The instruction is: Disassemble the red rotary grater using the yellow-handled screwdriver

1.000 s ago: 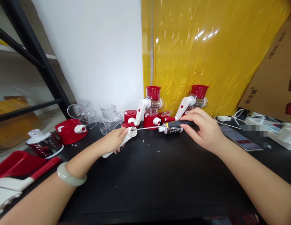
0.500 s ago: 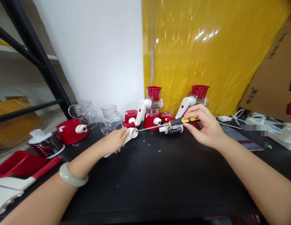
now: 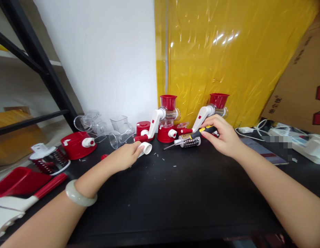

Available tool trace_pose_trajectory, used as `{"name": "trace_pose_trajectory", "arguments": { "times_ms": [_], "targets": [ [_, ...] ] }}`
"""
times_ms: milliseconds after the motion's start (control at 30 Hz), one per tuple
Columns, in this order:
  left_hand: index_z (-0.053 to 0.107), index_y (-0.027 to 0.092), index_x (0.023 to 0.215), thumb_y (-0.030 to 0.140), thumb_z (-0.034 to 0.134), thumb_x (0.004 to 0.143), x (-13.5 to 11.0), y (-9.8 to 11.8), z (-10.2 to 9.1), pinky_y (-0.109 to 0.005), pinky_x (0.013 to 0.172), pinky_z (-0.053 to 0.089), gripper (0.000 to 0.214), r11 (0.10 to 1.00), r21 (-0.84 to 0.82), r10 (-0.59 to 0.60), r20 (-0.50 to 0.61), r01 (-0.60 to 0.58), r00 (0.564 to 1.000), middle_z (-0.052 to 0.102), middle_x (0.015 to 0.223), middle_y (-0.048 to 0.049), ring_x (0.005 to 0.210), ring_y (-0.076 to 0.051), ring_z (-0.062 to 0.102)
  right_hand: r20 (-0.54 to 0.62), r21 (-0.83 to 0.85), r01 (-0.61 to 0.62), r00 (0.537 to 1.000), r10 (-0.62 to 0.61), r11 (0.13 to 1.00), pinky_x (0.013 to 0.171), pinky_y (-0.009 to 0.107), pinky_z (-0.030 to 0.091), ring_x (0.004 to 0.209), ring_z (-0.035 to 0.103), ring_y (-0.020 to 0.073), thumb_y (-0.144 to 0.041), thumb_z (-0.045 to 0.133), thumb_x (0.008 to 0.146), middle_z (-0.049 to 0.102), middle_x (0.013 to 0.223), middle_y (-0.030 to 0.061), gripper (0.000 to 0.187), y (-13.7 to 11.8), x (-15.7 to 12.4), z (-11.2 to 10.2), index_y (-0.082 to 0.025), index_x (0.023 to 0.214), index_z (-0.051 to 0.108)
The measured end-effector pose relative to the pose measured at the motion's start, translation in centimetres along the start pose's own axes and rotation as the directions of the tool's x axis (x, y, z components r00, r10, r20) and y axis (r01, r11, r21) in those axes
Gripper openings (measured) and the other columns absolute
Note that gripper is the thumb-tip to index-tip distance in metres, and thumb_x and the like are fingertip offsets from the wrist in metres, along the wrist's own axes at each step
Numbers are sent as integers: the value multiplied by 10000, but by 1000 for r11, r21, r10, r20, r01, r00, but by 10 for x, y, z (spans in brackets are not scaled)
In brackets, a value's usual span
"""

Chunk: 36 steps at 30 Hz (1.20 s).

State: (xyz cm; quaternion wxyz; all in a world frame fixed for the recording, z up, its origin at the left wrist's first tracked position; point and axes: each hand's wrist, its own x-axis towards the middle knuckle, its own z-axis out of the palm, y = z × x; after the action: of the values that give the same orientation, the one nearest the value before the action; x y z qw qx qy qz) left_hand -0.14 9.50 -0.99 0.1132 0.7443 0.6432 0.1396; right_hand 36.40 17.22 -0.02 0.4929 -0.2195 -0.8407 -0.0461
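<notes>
My left hand [image 3: 125, 156] is closed round a white crank handle [image 3: 145, 149] and holds it low over the black table [image 3: 175, 193], its round end pointing right. My right hand [image 3: 223, 136] grips a screwdriver [image 3: 198, 132] with a black and yellow handle; its thin metal shaft slants down to the left, tip near the tabletop, clear of the crank. A small steel grater drum [image 3: 189, 142] lies on the table just under the screwdriver.
Two assembled red and white rotary graters [image 3: 167, 119] [image 3: 214, 108] stand at the back by yellow plastic sheeting. Clear hoppers [image 3: 121, 129], a red base [image 3: 77, 144], a drum [image 3: 49, 159] and red parts [image 3: 20, 181] lie left. A phone [image 3: 263, 153], cables and a cardboard box [image 3: 299, 86] are right.
The screwdriver tip has pulled back from the round end of the crank handle and dropped toward the table. My left hand has lowered the handle slightly.
</notes>
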Motion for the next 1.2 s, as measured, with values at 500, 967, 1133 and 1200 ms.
{"name": "trace_pose_trajectory", "arguments": {
  "times_ms": [500, 967, 1133, 1200],
  "targets": [
    [654, 212, 1008, 605, 294, 995, -2, 8, 0, -336, 691, 443, 532, 999, 1, 50, -109, -50, 993, 729, 846, -74, 720, -267, 674, 31, -74, -95, 995, 98, 993, 858, 441, 519, 923, 636, 249, -304, 590, 937, 630, 945, 65, 96, 18, -7, 15, -223, 946, 642],
    [572, 198, 994, 611, 262, 993, 0, 7, 11, -368, 655, 498, 516, 991, -132, -16, -193, -10, 981, 617, 716, -37, 635, -250, 651, 626, -159, -234, 727, 281, 959, 702, 316, 502, 771, 643, 202, -338, 760, 769, 683, 850, 49, 192, 39, -14, 15, -192, 869, 683],
    [525, 211, 1278, 661, 379, 941, 2, 1, 14, -335, 544, 522, 581, 868, -494, -132, -124, 54, 983, 556, 720, 8, 606, -215, 619, 678, -204, -225, 669, 303, 953, 622, 281, 441, 690, 593, 174, -308, 772, 735, 660, 795, 26, 175, 37, -20, 24, -198, 815, 661],
    [520, 220, 1293, 670, 459, 902, 4, -1, 16, -325, 533, 530, 600, 780, -623, -145, -90, 58, 985, 559, 765, 9, 608, -194, 608, 683, -227, -222, 658, 317, 948, 624, 283, 434, 705, 594, 179, -303, 758, 748, 665, 820, 35, 167, 37, -21, 27, -199, 822, 651]
  ]
}}
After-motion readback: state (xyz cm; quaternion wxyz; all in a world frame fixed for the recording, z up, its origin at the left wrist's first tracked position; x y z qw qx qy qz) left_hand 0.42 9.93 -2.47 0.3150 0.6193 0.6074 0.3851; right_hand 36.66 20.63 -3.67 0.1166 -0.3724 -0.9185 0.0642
